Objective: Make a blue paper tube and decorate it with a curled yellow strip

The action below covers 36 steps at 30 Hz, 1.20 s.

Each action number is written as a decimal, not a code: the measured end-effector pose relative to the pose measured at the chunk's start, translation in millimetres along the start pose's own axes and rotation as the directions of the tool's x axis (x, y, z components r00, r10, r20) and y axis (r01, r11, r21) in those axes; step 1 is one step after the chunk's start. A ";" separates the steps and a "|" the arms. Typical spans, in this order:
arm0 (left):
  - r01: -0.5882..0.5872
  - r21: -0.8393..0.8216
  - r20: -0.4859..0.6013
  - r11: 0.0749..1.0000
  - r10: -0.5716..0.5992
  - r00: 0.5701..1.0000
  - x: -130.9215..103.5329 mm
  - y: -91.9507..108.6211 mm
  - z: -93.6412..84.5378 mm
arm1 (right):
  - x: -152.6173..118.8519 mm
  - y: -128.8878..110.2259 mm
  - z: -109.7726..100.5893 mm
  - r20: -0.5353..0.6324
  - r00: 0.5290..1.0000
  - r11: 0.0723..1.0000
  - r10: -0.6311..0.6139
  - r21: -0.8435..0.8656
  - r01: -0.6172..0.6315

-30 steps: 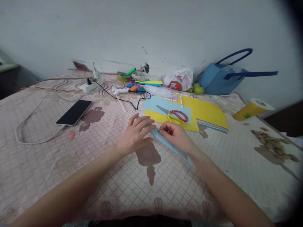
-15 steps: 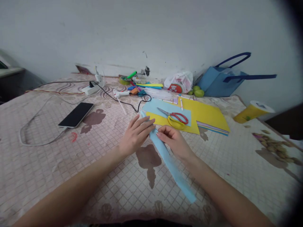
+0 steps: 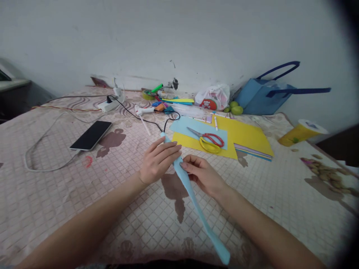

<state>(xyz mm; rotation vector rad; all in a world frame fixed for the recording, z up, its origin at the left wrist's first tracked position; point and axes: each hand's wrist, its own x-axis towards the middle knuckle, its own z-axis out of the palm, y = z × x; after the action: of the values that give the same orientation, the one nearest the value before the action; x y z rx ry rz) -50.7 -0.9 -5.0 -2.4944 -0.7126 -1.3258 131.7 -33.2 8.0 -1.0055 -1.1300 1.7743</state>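
Observation:
A long light-blue paper strip (image 3: 193, 198) runs slantwise over the patterned tablecloth, its near end toward me and twisted partly edge-on. My left hand (image 3: 159, 158) lies flat across its upper part, fingers stretched out. At the strip's right edge, my right hand (image 3: 203, 173) pinches the paper between thumb and bent fingers. Beyond the hands, scissors (image 3: 209, 140) with one red and one yellow handle rest on a light-blue sheet (image 3: 182, 125) and a yellow sheet (image 3: 182, 140).
A phone (image 3: 91, 135) on a cable lies left, near a white power strip (image 3: 108, 105). A glue gun (image 3: 144, 110), plastic bag (image 3: 213, 98), green fruit (image 3: 235, 108) and blue bag (image 3: 263, 97) stand along the wall. At right are a yellow roll (image 3: 297, 134) and stacked coloured paper (image 3: 246, 134).
The strip's near end has twisted and shifted toward me, showing narrower in the middle. Both hands have moved slightly, and the right pinch remains at the strip's edge.

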 end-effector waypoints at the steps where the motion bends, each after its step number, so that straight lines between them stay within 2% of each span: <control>1: -0.012 0.015 0.003 1.000 0.012 1.000 1.1 0.4 -3.1 | -0.2 0.2 0.4 0.020 0.999 0.999 0.028 0.036 -0.029; 4: -0.032 0.045 0.011 0.998 0.032 0.999 5.2 4.1 -9.0 | -0.8 0.2 1.8 0.062 0.996 0.993 0.067 0.095 -0.073; 8: -0.081 0.070 0.040 0.994 0.078 0.996 8.7 8.8 -8.4 | -2.9 -0.5 4.4 0.048 0.998 0.996 0.045 0.070 -0.049; 11: -0.085 0.054 0.037 0.995 0.083 0.996 8.1 8.0 -5.4 | -5.2 -1.4 5.7 0.007 1.000 1.000 0.007 0.022 -0.008; 17: -0.076 0.006 0.015 0.997 0.076 0.997 3.3 4.3 -2.3 | -8.1 -0.7 9.1 -0.045 0.988 0.986 -0.145 -0.085 0.141; 20: 0.010 -0.074 -0.025 0.997 -0.012 1.000 1.2 6.7 2.8 | -8.4 -0.4 10.1 -0.027 0.986 0.981 -0.167 -0.101 0.164; 24: 0.213 -0.218 -0.025 0.953 -0.223 0.974 3.5 14.6 10.9 | -6.4 -2.2 7.0 -0.058 0.981 0.974 -0.187 -0.139 0.178; 26: 0.391 -0.299 0.009 0.870 -0.407 0.913 6.9 18.4 12.5 | -3.6 -2.4 3.5 -0.107 0.968 0.964 -0.228 -0.165 0.208; 27: 0.488 -0.368 0.035 0.791 -0.513 0.858 8.7 20.1 12.6 | -1.7 -2.0 1.6 -0.141 0.956 0.955 -0.258 -0.185 0.230; 28: 0.577 -0.456 0.089 0.678 -0.610 0.787 10.5 21.7 12.4 | 0.4 -1.2 -0.1 -0.176 0.941 0.945 -0.290 -0.209 0.252; 30: 0.698 -0.617 0.299 0.364 -0.713 0.635 13.9 25.3 11.9 | 4.5 1.4 -2.8 -0.235 0.909 0.925 -0.344 -0.254 0.284; 32: 0.758 -0.651 0.540 0.035 -0.681 0.495 16.9 29.8 11.4 | 7.7 3.9 -4.3 -0.245 0.895 0.909 -0.374 -0.288 0.301; 33: 0.764 -0.637 0.623 -0.099 -0.649 0.436 18.4 32.2 11.1 | 8.7 4.6 -5.0 -0.226 0.895 0.900 -0.384 -0.306 0.309; 36: 0.699 -0.598 0.745 -0.393 -0.595 0.303 22.6 36.9 8.9 | 9.9 2.2 -9.5 -0.134 0.890 0.847 -0.436 -0.395 0.356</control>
<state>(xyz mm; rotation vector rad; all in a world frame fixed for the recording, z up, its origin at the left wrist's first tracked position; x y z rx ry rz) -14.6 -21.8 9.5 -2.7989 -2.5318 -2.8710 136.2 -22.0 1.2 -1.0533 -1.4330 1.1155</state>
